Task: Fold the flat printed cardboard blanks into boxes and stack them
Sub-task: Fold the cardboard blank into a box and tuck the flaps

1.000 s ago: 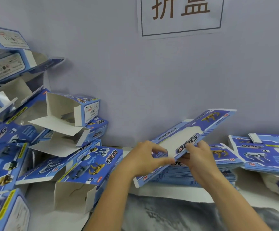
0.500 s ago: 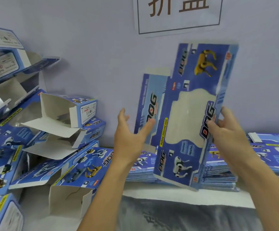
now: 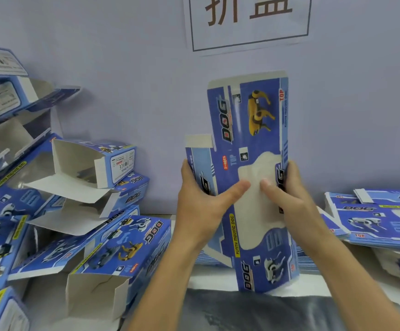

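I hold one flat blue printed blank (image 3: 249, 130) upright in front of the wall, its "DOG" print and clear window facing me. My left hand (image 3: 201, 206) grips its left edge, thumb pressed onto the window. My right hand (image 3: 287, 199) grips the right edge, thumb also on the window. A pile of folded open-ended boxes (image 3: 94, 235) fills the left side. Flat blanks lie stacked behind my hands (image 3: 306, 261) and at the right (image 3: 380, 220).
A white sign with two large characters (image 3: 249, 20) hangs on the pale wall. The white table edge (image 3: 208, 280) runs in front of me, with dark cloth (image 3: 254, 311) below it.
The blank went from lying tilted low over the stack to standing upright. Both hands slid in from its sides and now clamp its edges with thumbs on the window.
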`<act>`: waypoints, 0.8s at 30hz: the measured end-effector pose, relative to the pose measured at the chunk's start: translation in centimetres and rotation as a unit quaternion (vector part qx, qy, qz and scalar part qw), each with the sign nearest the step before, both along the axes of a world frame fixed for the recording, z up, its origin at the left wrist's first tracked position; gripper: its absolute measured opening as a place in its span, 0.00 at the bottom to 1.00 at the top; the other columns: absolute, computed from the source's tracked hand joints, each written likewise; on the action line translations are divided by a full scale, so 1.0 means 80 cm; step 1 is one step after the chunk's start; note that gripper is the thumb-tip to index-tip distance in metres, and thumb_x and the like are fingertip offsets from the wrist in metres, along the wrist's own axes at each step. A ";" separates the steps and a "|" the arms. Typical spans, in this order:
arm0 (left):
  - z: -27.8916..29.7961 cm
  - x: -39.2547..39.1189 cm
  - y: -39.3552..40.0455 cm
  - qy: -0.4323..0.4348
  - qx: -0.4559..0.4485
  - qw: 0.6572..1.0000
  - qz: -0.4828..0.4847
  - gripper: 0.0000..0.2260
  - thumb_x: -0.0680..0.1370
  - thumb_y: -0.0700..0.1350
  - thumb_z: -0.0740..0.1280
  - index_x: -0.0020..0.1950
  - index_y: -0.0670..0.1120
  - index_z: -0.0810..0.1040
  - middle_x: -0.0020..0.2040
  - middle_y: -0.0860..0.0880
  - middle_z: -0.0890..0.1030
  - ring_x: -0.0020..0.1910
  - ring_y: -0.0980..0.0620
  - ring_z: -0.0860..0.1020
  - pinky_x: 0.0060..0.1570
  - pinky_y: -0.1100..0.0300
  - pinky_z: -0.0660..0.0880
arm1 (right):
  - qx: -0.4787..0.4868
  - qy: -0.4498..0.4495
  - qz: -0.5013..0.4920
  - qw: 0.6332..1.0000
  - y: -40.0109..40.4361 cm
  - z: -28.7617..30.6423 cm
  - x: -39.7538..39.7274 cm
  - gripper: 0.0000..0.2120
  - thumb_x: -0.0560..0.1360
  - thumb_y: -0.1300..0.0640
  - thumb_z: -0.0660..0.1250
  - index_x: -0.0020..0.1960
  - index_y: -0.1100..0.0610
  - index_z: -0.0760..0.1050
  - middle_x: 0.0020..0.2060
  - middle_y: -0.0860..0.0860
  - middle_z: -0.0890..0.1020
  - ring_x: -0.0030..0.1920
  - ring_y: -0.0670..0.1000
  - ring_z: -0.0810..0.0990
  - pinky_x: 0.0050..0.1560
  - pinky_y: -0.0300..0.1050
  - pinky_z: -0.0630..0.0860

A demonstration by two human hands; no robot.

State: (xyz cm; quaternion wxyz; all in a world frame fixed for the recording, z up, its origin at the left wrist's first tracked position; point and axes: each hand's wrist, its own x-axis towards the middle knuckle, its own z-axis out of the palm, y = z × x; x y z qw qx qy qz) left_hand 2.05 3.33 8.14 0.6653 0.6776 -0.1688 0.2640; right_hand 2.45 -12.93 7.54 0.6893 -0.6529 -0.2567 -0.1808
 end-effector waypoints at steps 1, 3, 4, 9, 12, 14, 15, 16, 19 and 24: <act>0.000 -0.001 -0.001 -0.001 0.002 1.000 -0.009 0.36 0.60 0.56 0.81 0.64 0.54 0.69 0.54 0.57 0.84 0.52 0.56 0.84 0.49 0.55 0.83 | -0.006 -0.003 0.005 1.000 0.002 0.001 -0.001 0.19 0.73 0.49 0.64 0.63 0.47 0.69 0.53 0.44 0.83 0.52 0.46 0.84 0.45 0.45 0.82; 0.000 -0.002 -0.003 -0.005 0.003 1.000 0.005 0.37 0.58 0.58 0.81 0.62 0.55 0.68 0.54 0.57 0.84 0.52 0.55 0.84 0.49 0.52 0.83 | -0.011 -0.009 -0.008 1.000 0.005 0.001 -0.002 0.20 0.73 0.48 0.65 0.64 0.48 0.68 0.53 0.44 0.83 0.52 0.47 0.84 0.46 0.46 0.82; 0.001 -0.002 -0.003 -0.005 -0.002 1.000 0.030 0.38 0.57 0.60 0.81 0.61 0.56 0.68 0.53 0.57 0.84 0.51 0.56 0.84 0.50 0.51 0.83 | -0.008 -0.012 -0.021 1.000 0.005 0.001 -0.002 0.19 0.74 0.48 0.66 0.64 0.48 0.69 0.53 0.44 0.83 0.51 0.46 0.84 0.46 0.45 0.82; 0.004 -0.004 -0.004 0.016 0.032 0.970 0.239 0.48 0.51 0.71 0.78 0.64 0.55 0.64 0.55 0.58 0.80 0.52 0.61 0.79 0.43 0.72 0.71 | -0.008 -0.047 -0.124 0.991 0.010 -0.003 0.004 0.10 0.75 0.51 0.70 0.54 0.47 0.73 0.46 0.38 0.82 0.45 0.41 0.82 0.39 0.36 0.79; 0.004 -0.007 -0.004 -0.014 0.027 0.968 0.248 0.39 0.58 0.65 0.80 0.60 0.55 0.66 0.51 0.60 0.79 0.48 0.64 0.79 0.38 0.75 0.70 | 0.011 -0.056 -0.199 0.978 0.009 -0.002 0.009 0.09 0.75 0.52 0.72 0.52 0.47 0.73 0.44 0.37 0.82 0.43 0.39 0.81 0.37 0.33 0.77; 0.007 -0.005 0.006 -0.047 0.010 0.980 0.195 0.21 0.67 0.54 0.80 0.52 0.54 0.72 0.43 0.62 0.82 0.42 0.65 0.81 0.34 0.73 0.75 | 0.022 -0.024 -0.255 0.966 0.002 -0.001 0.011 0.14 0.75 0.49 0.72 0.59 0.46 0.73 0.48 0.37 0.81 0.48 0.39 0.80 0.43 0.38 0.78; 0.010 -0.007 0.011 -0.060 0.007 0.983 0.173 0.15 0.70 0.49 0.78 0.49 0.54 0.73 0.41 0.64 0.83 0.40 0.64 0.82 0.33 0.72 0.76 | 0.012 0.007 -0.291 0.957 -0.003 0.000 0.012 0.21 0.75 0.48 0.72 0.65 0.47 0.71 0.54 0.39 0.80 0.54 0.43 0.79 0.51 0.45 0.78; 0.013 -0.009 0.014 -0.074 0.008 0.985 0.157 0.12 0.73 0.45 0.76 0.47 0.52 0.74 0.41 0.66 0.83 0.39 0.63 0.83 0.32 0.70 0.77 | -0.010 0.038 -0.323 0.946 -0.006 0.001 0.012 0.27 0.75 0.47 0.72 0.71 0.48 0.67 0.60 0.44 0.77 0.60 0.48 0.76 0.57 0.51 0.76; 0.025 -0.025 0.009 -0.108 0.015 0.988 0.110 0.11 0.76 0.40 0.73 0.46 0.53 0.73 0.42 0.64 0.84 0.40 0.60 0.84 0.32 0.68 0.78 | -0.046 0.082 -0.302 0.949 -0.004 0.011 0.006 0.24 0.77 0.45 0.67 0.71 0.49 0.70 0.61 0.48 0.78 0.59 0.50 0.77 0.55 0.51 0.77; 0.058 -0.062 -0.024 -0.215 0.042 0.973 0.067 0.11 0.78 0.35 0.70 0.45 0.51 0.74 0.39 0.48 0.83 0.35 0.47 0.82 0.31 0.51 0.80 | 0.067 0.096 -0.016 0.993 0.004 0.067 -0.039 0.13 0.75 0.40 0.63 0.39 0.38 0.84 0.38 0.39 0.85 0.42 0.40 0.84 0.47 0.50 0.76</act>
